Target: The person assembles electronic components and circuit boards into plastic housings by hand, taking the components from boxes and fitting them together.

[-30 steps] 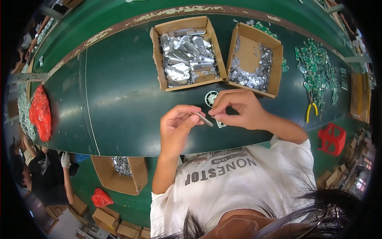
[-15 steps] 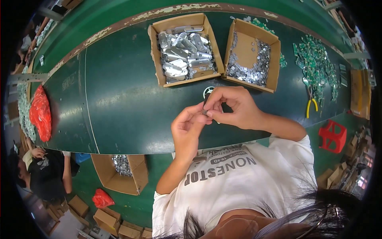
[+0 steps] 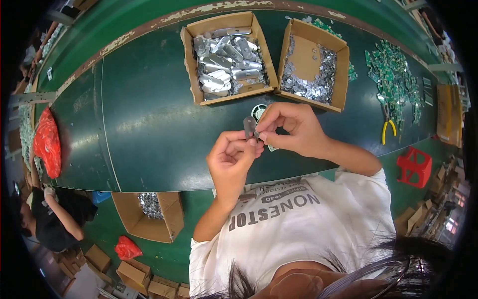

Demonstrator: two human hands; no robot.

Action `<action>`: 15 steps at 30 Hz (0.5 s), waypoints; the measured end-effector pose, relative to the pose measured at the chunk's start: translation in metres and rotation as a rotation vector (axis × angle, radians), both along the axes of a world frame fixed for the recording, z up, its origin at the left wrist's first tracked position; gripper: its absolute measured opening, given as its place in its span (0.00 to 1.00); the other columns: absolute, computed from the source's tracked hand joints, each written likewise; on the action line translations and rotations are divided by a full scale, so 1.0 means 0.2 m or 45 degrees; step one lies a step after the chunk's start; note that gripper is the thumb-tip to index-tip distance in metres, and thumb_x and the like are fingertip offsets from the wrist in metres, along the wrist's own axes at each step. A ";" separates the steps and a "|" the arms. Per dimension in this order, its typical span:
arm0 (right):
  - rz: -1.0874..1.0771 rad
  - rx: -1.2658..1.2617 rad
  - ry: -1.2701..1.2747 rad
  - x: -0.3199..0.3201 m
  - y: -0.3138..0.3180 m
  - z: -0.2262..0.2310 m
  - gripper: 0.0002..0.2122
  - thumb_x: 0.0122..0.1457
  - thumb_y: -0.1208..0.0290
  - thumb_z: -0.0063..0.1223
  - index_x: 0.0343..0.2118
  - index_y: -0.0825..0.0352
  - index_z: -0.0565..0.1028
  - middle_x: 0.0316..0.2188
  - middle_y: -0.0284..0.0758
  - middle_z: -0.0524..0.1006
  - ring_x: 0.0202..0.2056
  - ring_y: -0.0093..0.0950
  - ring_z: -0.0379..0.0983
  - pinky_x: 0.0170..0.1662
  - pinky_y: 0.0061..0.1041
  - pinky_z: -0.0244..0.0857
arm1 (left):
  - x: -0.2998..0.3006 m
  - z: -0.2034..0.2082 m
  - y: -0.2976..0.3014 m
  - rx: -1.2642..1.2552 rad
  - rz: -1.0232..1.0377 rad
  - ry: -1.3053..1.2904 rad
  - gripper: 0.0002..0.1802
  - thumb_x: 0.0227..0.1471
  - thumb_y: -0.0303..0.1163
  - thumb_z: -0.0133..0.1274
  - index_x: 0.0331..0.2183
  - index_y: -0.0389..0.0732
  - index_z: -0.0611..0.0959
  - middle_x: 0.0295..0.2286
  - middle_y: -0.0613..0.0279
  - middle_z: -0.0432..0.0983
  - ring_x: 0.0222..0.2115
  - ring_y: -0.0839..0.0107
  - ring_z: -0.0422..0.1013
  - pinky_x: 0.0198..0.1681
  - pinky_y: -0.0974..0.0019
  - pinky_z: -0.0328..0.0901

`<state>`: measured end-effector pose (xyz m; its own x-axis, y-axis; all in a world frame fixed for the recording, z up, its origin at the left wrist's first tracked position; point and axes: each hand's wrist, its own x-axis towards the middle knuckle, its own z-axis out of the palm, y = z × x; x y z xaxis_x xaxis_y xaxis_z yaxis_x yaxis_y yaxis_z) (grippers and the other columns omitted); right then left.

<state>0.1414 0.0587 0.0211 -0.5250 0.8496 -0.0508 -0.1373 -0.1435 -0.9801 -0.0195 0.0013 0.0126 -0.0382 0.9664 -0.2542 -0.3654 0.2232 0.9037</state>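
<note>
My left hand (image 3: pixel 228 157) holds a long, round-ended grey metal shell (image 3: pixel 249 124) upright between thumb and fingers. The thumb and fingers of my right hand (image 3: pixel 296 130) are closed in a pinch against the shell's right side, on a small grey metal piece (image 3: pixel 257 134) whose exact kind is too small to make out. Behind the fingers, a white round slotted thing (image 3: pixel 258 111) lies on the table, partly covered. Past my hands stand a carton of similar metal shells (image 3: pixel 273 74) and a shallower carton of small metal pieces (image 3: pixel 344 74).
Green circuit boards (image 3: pixel 396 74) lie heaped on the right of the dark table (image 3: pixel 149 119), with yellow-handled pliers (image 3: pixel 388 130) beside them. A red bag (image 3: pixel 47 142) sits at the left end. Below are an open carton (image 3: pixel 172 214) and a red stool (image 3: pixel 414 168). Another person (image 3: pixel 55 219) works at lower left.
The metal shell has turned in my left hand, so its broad face now shows. Both hands keep close together. The person at lower left has reached an arm toward the red bag.
</note>
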 end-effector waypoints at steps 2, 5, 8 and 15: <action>0.014 -0.057 0.004 0.00 0.01 -0.01 0.05 0.49 0.85 0.52 0.30 0.73 0.73 0.31 0.37 0.72 0.31 0.23 0.70 0.36 0.20 0.66 | 0.00 0.00 0.00 0.040 0.014 0.083 0.07 0.48 0.19 0.51 0.33 0.30 0.74 0.24 0.59 0.76 0.26 0.76 0.73 0.31 0.75 0.70; 0.043 -0.005 -0.021 0.01 0.02 -0.02 0.05 0.48 0.86 0.52 0.30 0.73 0.74 0.30 0.36 0.72 0.31 0.22 0.70 0.35 0.19 0.65 | 0.01 -0.02 -0.01 0.116 0.021 0.237 0.07 0.47 0.19 0.52 0.33 0.31 0.74 0.23 0.61 0.76 0.25 0.78 0.72 0.30 0.76 0.68; 0.058 0.367 -0.274 0.02 0.02 0.00 0.07 0.46 0.85 0.52 0.29 0.72 0.75 0.28 0.35 0.73 0.30 0.22 0.71 0.32 0.19 0.65 | 0.02 -0.03 -0.01 0.125 0.032 0.284 0.07 0.46 0.18 0.52 0.32 0.31 0.75 0.22 0.63 0.75 0.24 0.80 0.71 0.29 0.77 0.67; 0.011 0.823 -0.622 0.01 0.03 0.06 0.11 0.44 0.83 0.55 0.33 0.67 0.73 0.25 0.33 0.73 0.27 0.24 0.71 0.28 0.23 0.65 | 0.02 -0.08 0.00 0.194 -0.012 0.419 0.07 0.45 0.17 0.52 0.32 0.30 0.76 0.22 0.63 0.75 0.23 0.82 0.69 0.27 0.78 0.65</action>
